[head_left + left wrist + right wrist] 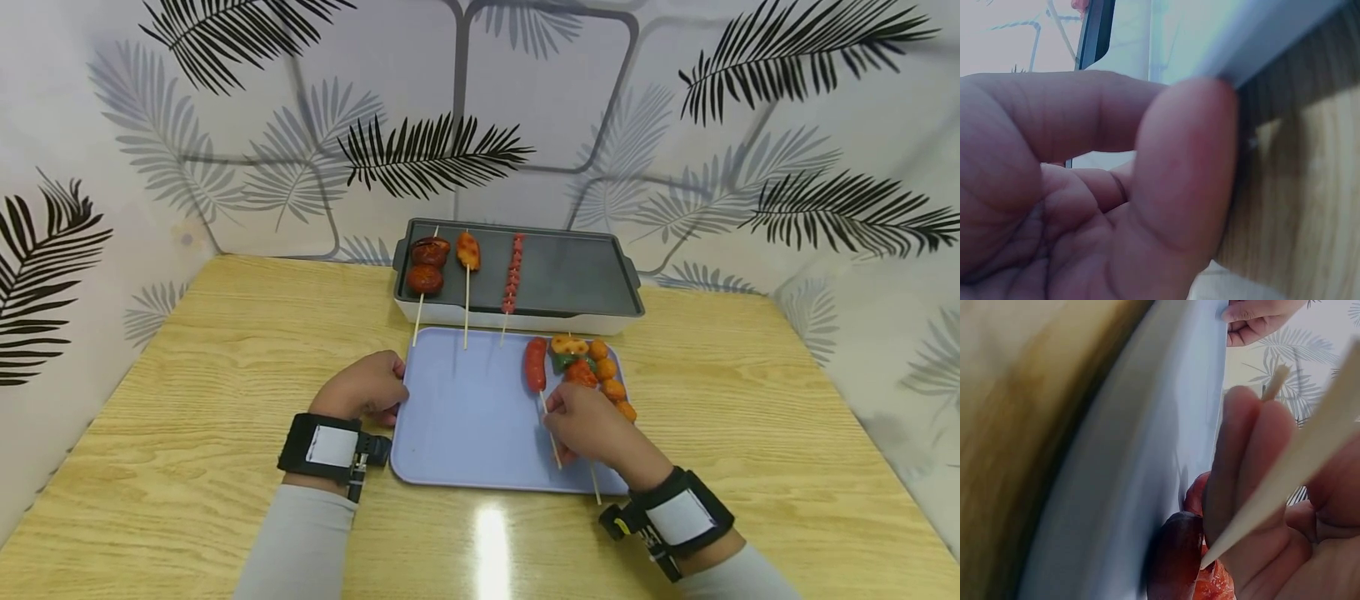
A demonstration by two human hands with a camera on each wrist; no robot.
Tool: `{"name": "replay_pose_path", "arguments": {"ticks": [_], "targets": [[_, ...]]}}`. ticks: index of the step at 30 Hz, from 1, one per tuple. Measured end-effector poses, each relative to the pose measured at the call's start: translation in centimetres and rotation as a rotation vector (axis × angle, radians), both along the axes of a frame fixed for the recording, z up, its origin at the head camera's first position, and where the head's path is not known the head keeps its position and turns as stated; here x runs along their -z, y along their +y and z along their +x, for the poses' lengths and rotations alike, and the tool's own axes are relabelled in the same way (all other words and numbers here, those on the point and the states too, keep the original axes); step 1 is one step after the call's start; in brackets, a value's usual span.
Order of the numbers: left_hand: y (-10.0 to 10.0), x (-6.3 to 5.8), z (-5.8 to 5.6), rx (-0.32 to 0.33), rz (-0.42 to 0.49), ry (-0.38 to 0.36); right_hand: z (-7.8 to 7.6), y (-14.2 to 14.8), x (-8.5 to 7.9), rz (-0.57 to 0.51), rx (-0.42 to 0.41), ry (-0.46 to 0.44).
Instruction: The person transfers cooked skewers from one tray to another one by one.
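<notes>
My left hand (pixel 367 387) is at the left edge of a pale blue tray (pixel 465 417), thumb and forefinger pinching its rim. In the left wrist view the thumb (pixel 1179 169) presses against that edge. Over the tray's right part, my right hand (pixel 588 425) pinches the wooden stick of a sausage skewer (pixel 536 364); the red sausage points away from me. Right beside it, partly under the hand, lies a mixed skewer (pixel 580 373) with a green piece. A skewer of orange balls (pixel 609 388) lies along the tray's right edge. Thin sticks cross near the fingers in the right wrist view.
Behind the tray stands a dark grill plate (pixel 570 275) with a white base. On its left half lie a skewer of browned round pieces (pixel 425 279), an orange-brown skewer (pixel 468 250) and a thin pink-red skewer (pixel 513 275), their sticks overhanging the front. A leaf-patterned backdrop (pixel 405 83) surrounds the wooden table (pixel 187 400).
</notes>
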State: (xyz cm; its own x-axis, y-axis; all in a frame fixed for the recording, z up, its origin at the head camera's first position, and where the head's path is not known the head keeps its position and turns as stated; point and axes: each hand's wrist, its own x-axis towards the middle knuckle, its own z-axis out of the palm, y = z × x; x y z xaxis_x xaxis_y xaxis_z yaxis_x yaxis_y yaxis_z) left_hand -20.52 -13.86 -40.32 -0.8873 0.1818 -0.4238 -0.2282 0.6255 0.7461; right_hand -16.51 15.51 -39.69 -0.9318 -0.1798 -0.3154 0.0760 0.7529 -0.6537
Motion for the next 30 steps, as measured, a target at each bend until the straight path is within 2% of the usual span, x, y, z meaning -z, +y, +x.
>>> {"name": "replay_pose_path", "arguments": {"ticks": [11,17,26,30], "targets": [[-0.1,0.0,0.1,-0.002,-0.008,0.001,-0.3,0.1,-0.4,-0.027,0.03,-0.04],[0.0,0.0,0.0,0.004,-0.017,0.005,-0.3,0.2,-0.7,0.0,0.009,-0.04],[0.0,0.0,0.0,0.007,-0.027,0.009,0.1,0.5,-1.1,0.054,-0.04,0.035],[0.1,0.1,-0.1,0.003,-0.026,0.006,-0.1,1.5,-1.9,0.012,-0.064,0.097]]}}
